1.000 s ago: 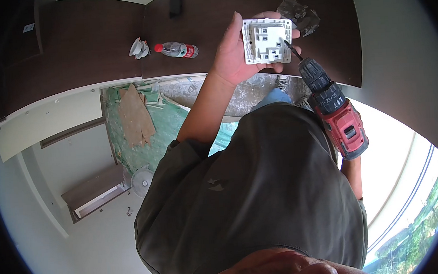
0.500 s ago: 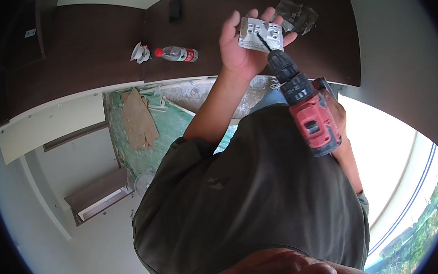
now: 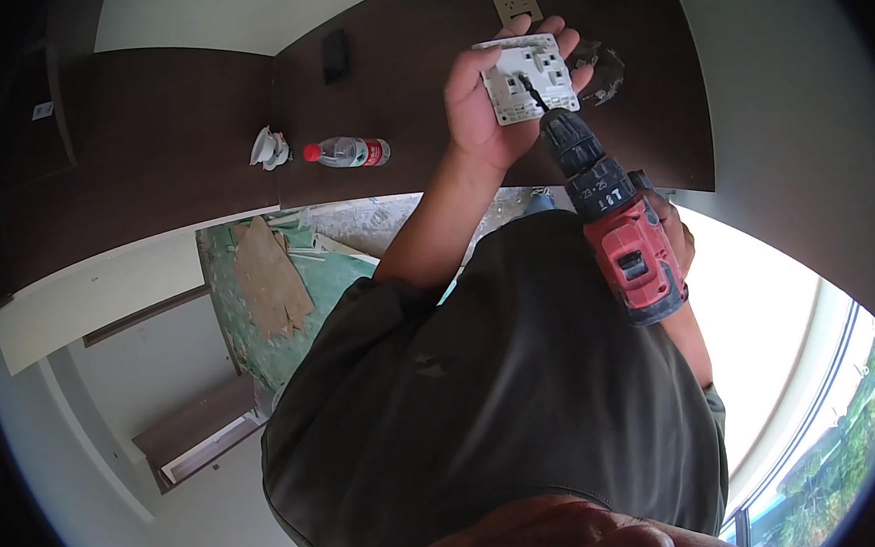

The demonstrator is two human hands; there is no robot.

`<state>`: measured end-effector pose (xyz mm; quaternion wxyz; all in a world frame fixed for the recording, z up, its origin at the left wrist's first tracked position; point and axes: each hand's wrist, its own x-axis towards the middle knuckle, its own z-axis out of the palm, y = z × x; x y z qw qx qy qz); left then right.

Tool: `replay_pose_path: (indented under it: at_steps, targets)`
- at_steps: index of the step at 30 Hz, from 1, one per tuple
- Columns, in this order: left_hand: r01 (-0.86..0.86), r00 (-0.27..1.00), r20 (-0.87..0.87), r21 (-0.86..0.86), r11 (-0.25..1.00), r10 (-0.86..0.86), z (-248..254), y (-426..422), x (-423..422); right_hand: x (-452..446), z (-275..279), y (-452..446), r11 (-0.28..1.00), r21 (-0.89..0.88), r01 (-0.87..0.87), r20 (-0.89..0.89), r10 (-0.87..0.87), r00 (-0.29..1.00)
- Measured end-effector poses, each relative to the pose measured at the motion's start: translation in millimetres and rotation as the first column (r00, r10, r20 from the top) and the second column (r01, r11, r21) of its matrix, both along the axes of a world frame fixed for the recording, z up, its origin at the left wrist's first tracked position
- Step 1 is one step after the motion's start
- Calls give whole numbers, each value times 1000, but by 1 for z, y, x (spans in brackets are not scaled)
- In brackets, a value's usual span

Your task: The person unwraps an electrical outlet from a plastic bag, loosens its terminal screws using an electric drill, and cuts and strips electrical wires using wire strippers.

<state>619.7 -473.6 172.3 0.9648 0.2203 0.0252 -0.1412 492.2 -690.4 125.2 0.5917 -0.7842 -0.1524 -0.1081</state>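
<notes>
A white socket plate (image 3: pixel 519 100) lies back side up in my left hand (image 3: pixel 483 120), palm up, with the thumb over its left edge and the fingertips showing beyond its far and right edges. My right hand (image 3: pixel 674 234) is wrapped round a red and black power drill (image 3: pixel 635 251), mostly hidden behind its body. The drill's dark bit points up and left, its tip over the terminal holes of the plate. Whether the tip touches is hard to tell.
On the dark brown surface (image 3: pixel 198 118) are a red-capped bottle (image 3: pixel 352 152), a white round fitting (image 3: pixel 270 148), a black box (image 3: pixel 336 55), two gold sockets (image 3: pixel 517 8) and clear plastic wrap (image 3: pixel 601 73). Broken boards (image 3: pixel 270 279) lie on the green floor cover.
The drill has swung left, moving its bit from the plate's right edge to its middle. My left hand has tilted the plate and partly levelled it again. The view has shifted slightly.
</notes>
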Motion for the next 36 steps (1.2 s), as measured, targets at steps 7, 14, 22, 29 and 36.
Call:
replay_pose_path:
  at_steps: [7, 14, 22, 29, 36]
  targets:
    - [-126, 990, 76, 116, 985, 118, 16, -1, 20, 7, 17, 20, 964, -265, 36, 147, 4, 989]
    - [-90, 994, 68, 21, 996, 88, 35, -13, 16, 2, 6, 25, 951, -296, 91, 173, -40, 984]
    - [-50, 997, 63, 10, 999, 49, 39, -12, 17, 3, 6, 29, 952, -295, 88, 276, -3, 961]
    - [-70, 993, 102, 28, 997, 66, 39, -13, 11, 1, 10, 30, 950, -303, 69, 230, 2, 973]
    - [-72, 980, 193, 118, 990, 49, 38, -13, 13, -2, 8, 31, 932, -355, 76, 313, 42, 949]
